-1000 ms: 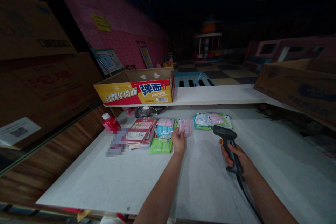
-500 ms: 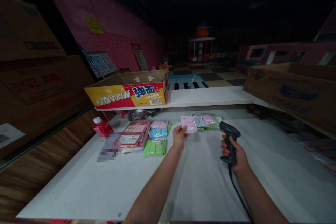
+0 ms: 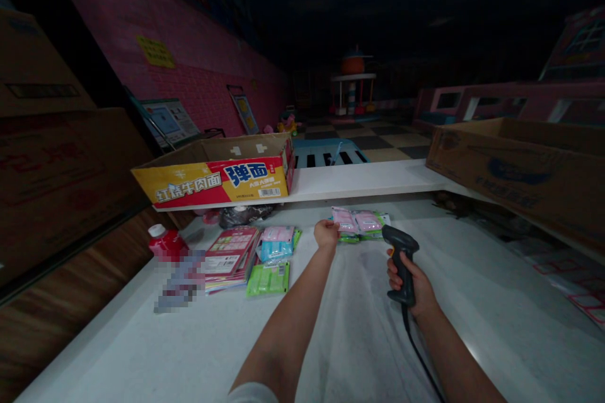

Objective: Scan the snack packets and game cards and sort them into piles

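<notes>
My left hand (image 3: 326, 234) reaches across the white counter (image 3: 359, 327) and pinches a small pink packet (image 3: 344, 220), holding it over a pile of pink and green packets (image 3: 368, 224) at the back. My right hand (image 3: 412, 283) is wrapped around the grip of a black barcode scanner (image 3: 401, 252), whose head points toward that pile; its cable trails back along my forearm. Left of my left arm lie a blue and pink packet (image 3: 276, 240), a green packet (image 3: 268, 278) and a stack of red flat packs (image 3: 230, 255).
A red bottle (image 3: 165, 244) with a white cap stands at the counter's left. On the raised white shelf (image 3: 368, 176) sit an open yellow and red carton (image 3: 215, 176) and, at right, a large brown carton (image 3: 524, 173). Brown cartons are stacked at far left.
My left hand lifted the pink packet from the left group and carried it right to the back pile. My right hand kept the scanner and shifted slightly left.
</notes>
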`<state>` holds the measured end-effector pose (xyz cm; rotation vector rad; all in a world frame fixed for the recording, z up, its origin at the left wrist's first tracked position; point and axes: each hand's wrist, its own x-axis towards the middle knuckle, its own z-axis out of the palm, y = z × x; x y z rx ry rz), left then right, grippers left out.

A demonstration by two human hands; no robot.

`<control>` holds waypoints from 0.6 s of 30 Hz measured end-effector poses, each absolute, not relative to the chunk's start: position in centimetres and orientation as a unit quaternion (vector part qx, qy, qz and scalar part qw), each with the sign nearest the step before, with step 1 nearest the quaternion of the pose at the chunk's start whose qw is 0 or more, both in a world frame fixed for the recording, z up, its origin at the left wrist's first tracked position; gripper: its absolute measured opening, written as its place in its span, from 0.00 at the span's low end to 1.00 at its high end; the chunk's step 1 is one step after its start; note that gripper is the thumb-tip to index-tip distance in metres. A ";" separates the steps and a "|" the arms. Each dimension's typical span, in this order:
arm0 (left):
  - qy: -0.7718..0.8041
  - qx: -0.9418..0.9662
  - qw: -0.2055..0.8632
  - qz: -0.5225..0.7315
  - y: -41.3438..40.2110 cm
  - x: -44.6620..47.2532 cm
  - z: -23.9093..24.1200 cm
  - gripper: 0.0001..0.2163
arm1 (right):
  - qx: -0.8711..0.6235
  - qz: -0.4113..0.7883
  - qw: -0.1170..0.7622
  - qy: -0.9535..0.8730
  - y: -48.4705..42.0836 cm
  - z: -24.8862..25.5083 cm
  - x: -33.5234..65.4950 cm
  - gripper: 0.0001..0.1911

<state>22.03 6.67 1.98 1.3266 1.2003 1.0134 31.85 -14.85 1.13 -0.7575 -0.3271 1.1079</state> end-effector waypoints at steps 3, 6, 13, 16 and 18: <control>0.531 0.579 0.457 0.417 6.6 21.2 1.9 0.04 | -0.358 0.506 0.769 -0.154 -14.8 1.1 31.8 0.20; 0.545 0.619 0.398 0.402 6.2 20.0 2.1 0.02 | -0.366 0.504 0.766 -0.160 -15.0 1.2 31.8 0.20; 0.502 0.737 0.267 0.365 6.0 15.0 2.7 0.07 | -0.365 0.510 0.762 -0.163 -15.3 1.3 31.6 0.19; 0.504 0.770 0.207 0.331 6.5 11.3 3.2 0.09 | -0.374 0.512 0.755 -0.166 -15.6 1.3 31.3 0.21; 0.524 0.786 0.141 0.297 7.2 8.9 3.8 0.10 | -0.381 0.515 0.748 -0.173 -15.7 1.3 31.0 0.22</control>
